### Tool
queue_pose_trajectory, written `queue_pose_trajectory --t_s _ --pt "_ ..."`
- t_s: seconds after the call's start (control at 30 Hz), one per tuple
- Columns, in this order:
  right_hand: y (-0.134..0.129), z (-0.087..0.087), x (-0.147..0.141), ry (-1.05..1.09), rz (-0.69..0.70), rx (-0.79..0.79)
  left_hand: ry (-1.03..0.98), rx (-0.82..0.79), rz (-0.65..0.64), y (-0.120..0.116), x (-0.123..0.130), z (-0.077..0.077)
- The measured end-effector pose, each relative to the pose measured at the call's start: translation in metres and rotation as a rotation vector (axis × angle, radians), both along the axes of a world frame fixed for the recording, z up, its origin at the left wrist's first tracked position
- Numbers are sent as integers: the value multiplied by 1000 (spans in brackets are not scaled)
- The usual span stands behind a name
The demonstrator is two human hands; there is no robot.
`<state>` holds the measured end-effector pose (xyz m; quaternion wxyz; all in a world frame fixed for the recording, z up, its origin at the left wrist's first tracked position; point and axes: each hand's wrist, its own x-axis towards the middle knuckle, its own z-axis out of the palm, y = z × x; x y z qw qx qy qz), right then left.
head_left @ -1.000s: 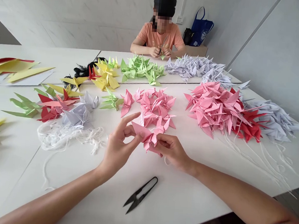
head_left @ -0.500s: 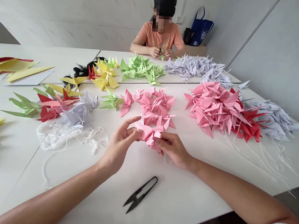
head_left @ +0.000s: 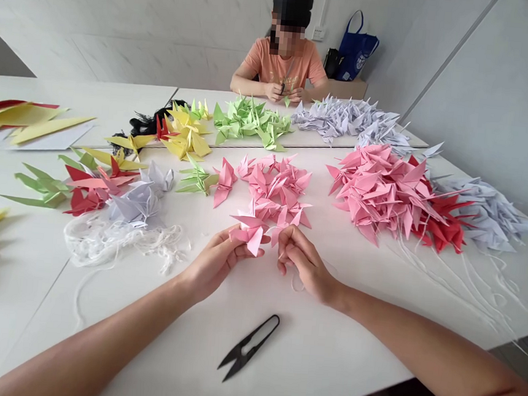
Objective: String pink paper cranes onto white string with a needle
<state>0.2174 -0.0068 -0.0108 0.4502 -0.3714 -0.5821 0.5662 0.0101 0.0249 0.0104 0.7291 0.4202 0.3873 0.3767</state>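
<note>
My left hand (head_left: pixel 217 258) is closed around a pink origami crane (head_left: pixel 250 232), its wings spread toward the right. Just right of the crane, my right hand (head_left: pixel 307 263) is pinched, with the fingertips turned toward me. What sits in that pinch is too small to make out. A thin white thread (head_left: pixel 297 282) loops below the right fingers. Behind both hands lies a cluster of pink cranes (head_left: pixel 277 184), partly covered by the fingers. Black thread snips (head_left: pixel 248 347) rest on the table nearer to me.
A heap of pink cranes (head_left: pixel 379 193) lies to the right, trailing white threads, beside red cranes (head_left: pixel 446 229). Green cranes (head_left: pixel 252 123) are farther back. A tangle of white string (head_left: pixel 121 244) lies left. Across the table a person (head_left: pixel 282 64) holds scissors and green paper.
The crane has turned so its wings spread open in my left hand. My right hand has come away from it and now pinches separately beside it.
</note>
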Motion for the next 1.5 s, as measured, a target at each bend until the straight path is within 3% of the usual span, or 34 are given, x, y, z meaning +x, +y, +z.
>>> queue_pose_trajectory --t_s 0.27,0.87,1.5 --pt "0 -2 -5 -10 3 22 -5 -74 -50 7 -5 -1" --pt "0 -5 -3 -64 -75 46 49 -56 -11 6 -1 7" --pt "-1 -5 -3 -65 -80 41 27 -65 -52 7 -4 3"
